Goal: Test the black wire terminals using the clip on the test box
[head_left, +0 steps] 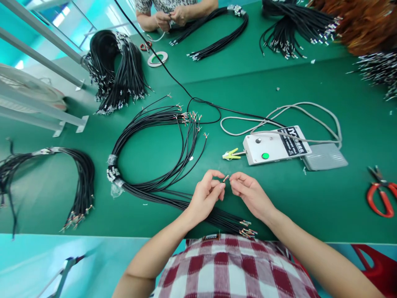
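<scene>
My left hand (206, 194) and my right hand (249, 192) meet over the green table (310, 95), fingertips pinching the bare copper end of a black wire (226, 178) between them. The wire belongs to a looped bundle of black cables (149, 182) that runs under my left wrist, its stripped ends (246, 229) lying at the table's near edge. A white control box (273, 147) with a green button and a yellow-tipped clip (230, 155) sits just beyond my hands.
A grey foot pedal (324, 157) lies right of the box, red scissors (381, 192) at the far right. More cable bundles lie at the left (77, 182), back left (118, 70) and back (291, 25). Another person's hands (170, 16) work opposite, near a tape roll (157, 58).
</scene>
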A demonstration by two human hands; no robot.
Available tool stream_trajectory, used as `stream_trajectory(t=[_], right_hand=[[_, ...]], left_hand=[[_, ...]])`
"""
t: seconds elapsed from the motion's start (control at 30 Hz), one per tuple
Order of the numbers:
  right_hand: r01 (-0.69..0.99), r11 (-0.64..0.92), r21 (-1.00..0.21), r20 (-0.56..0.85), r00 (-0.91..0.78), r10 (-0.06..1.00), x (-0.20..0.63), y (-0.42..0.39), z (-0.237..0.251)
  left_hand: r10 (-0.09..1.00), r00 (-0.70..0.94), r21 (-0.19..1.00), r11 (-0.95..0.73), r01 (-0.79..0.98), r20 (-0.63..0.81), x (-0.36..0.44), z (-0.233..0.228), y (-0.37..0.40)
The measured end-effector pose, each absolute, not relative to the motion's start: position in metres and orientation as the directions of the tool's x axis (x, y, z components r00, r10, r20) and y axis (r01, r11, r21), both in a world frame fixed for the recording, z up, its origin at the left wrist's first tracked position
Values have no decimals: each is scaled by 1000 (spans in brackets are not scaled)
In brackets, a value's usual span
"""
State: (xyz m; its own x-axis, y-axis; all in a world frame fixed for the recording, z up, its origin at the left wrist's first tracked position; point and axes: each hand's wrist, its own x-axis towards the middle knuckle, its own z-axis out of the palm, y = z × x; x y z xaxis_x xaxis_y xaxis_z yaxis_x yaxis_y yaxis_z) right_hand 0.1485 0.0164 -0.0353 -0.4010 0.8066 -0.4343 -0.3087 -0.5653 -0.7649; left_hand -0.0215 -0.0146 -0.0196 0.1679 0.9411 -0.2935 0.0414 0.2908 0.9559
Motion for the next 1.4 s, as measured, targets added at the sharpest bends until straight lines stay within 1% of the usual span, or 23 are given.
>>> stream_trajectory(t=[0.27, 0.4, 0.47, 0.57, 0.63, 0.73, 0.8, 0.93, 1.1, 1.23, 1.3, 1.4], right_hand=[[-410, -652, -638, -462, -474, 750, 142, 26, -32], [-436, -701, -564, -488, -509, 709, 138, 23, -36], [-442, -721, -534, -486, -537, 689, 137, 19, -40], [-418, -745, -519, -490, -569, 661, 138, 15, -43], [-410, -741, -532, -495, -559, 665, 139, 15, -43], [-421, -691, -587, -480, -506, 716, 140, 17, -40], [-406, -639, -654, -452, -467, 760, 140, 18, -38], [-312, -519, -796, -400, -373, 837, 135, 18, -35], [-250, -513, -821, -411, -365, 836, 134, 19, -35], [-158, -464, -872, -388, -355, 851, 140, 20, -34], [-127, -448, -885, -384, -346, 856, 142, 20, -35], [-81, -440, -895, -392, -331, 858, 145, 20, -36]], left_hand=[[937, 196, 957, 277, 83, -288, -22, -17, -14], [938, 201, 959, 277, 61, -283, -22, -20, -15], [938, 200, 959, 281, 38, -283, -22, -21, -15], [940, 195, 959, 281, 26, -281, -23, -22, -15], [940, 194, 960, 280, 23, -279, -23, -22, -14], [939, 202, 959, 283, 12, -279, -23, -22, -13], [937, 208, 959, 284, 11, -280, -23, -22, -12], [937, 209, 959, 282, 21, -280, -24, -24, -13], [923, 288, 960, 278, -37, -256, -28, -29, -11], [903, 343, 947, 308, -96, -259, -27, -30, -9], [921, 298, 950, 293, -104, -252, -22, -30, -8], [968, 128, 971, 225, -79, -214, -9, -31, -7]])
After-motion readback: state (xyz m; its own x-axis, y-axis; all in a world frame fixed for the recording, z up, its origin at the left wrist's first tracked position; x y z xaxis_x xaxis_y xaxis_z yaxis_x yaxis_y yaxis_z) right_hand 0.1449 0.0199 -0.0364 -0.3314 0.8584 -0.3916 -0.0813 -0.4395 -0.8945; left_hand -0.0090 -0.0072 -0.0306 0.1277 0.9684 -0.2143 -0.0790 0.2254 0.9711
